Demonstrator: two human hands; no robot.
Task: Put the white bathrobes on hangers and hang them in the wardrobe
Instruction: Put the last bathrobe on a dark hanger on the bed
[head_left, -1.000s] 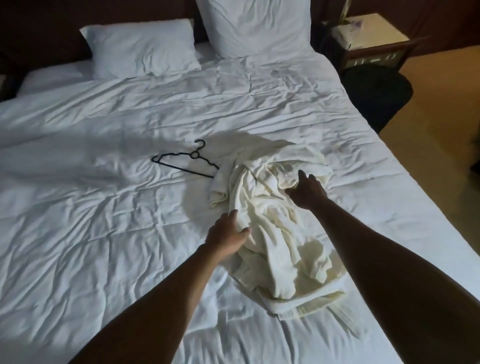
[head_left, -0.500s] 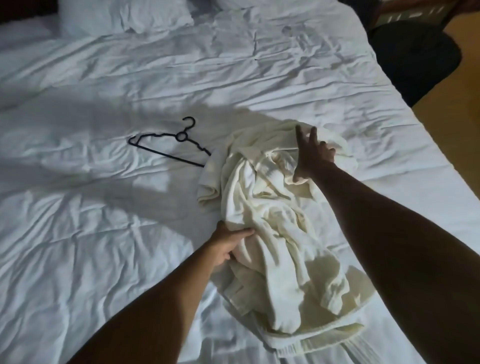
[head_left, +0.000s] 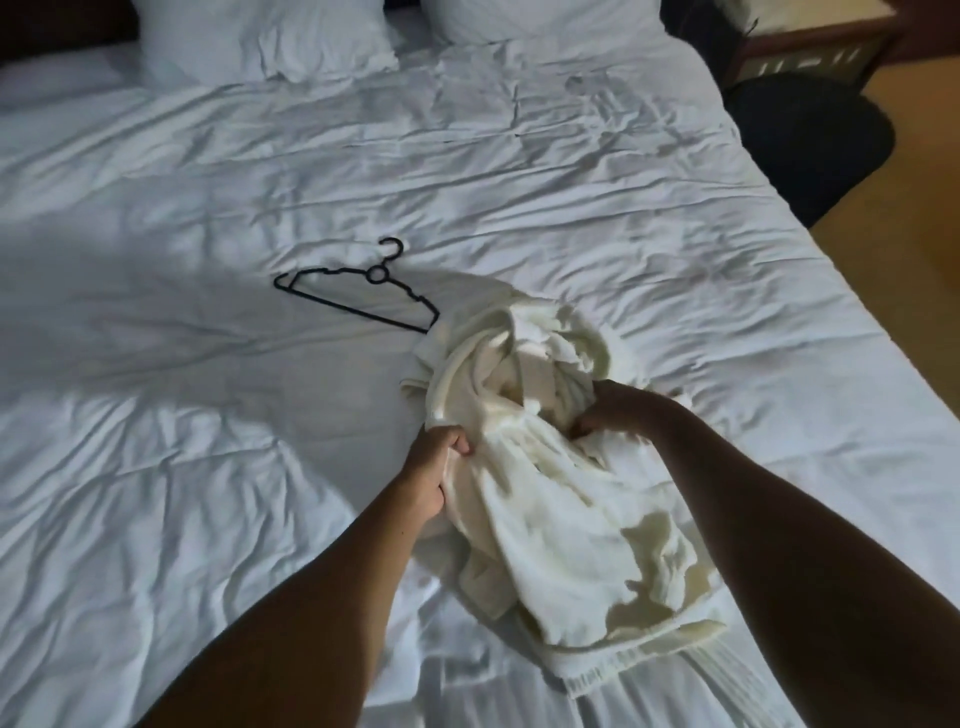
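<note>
Both hands grip one crumpled white bathrobe (head_left: 540, 467) lying on the right half of the bed (head_left: 208, 467): the left hand (head_left: 434, 467) has its fingers curled around a fold at the robe's left edge, and the right hand (head_left: 623, 410) pinches a bunch of cloth near its middle. Most of the robe spreads nearer than the two grips, between the forearms. A black hanger (head_left: 358, 296) lies flat just beyond, its right tip beside the robe's far-left edge.

Single head view looked forward and down from the foot of the bed (head_left: 218, 467), close over it, facing the pillows (head_left: 270, 41).
</note>
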